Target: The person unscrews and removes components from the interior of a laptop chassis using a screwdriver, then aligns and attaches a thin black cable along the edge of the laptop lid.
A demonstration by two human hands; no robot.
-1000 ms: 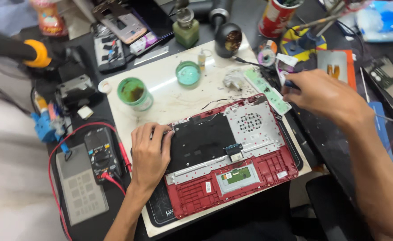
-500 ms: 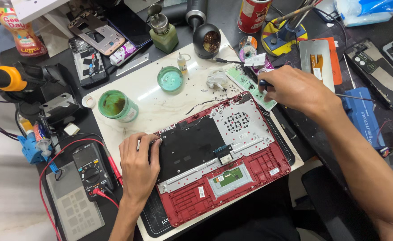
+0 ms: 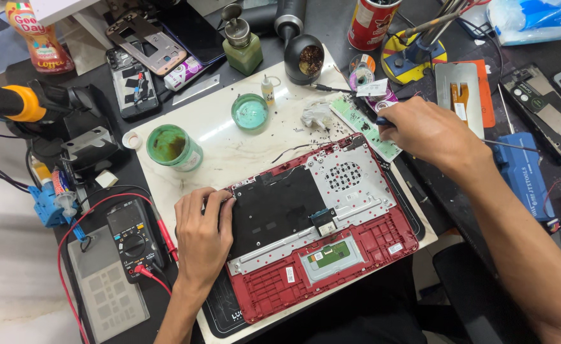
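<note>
Circuit strip point(image 3: 364, 127), green, lies diagonally off the red laptop shell's point(image 3: 331, 255) far right corner, directly under the right hand point(image 3: 430, 130), fingers pinched on a thin tool (tip hidden). Left hand point(image 3: 201, 239) rests flat, fingers together, on the shell's left edge.

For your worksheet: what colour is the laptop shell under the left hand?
Red, seen in the head view: laptop shell, left hand.

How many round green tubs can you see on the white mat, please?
2: a larger green tub at the mat's left edge, above the left hand, and a smaller teal tub further up, near the middle. None seems hidden.
</note>
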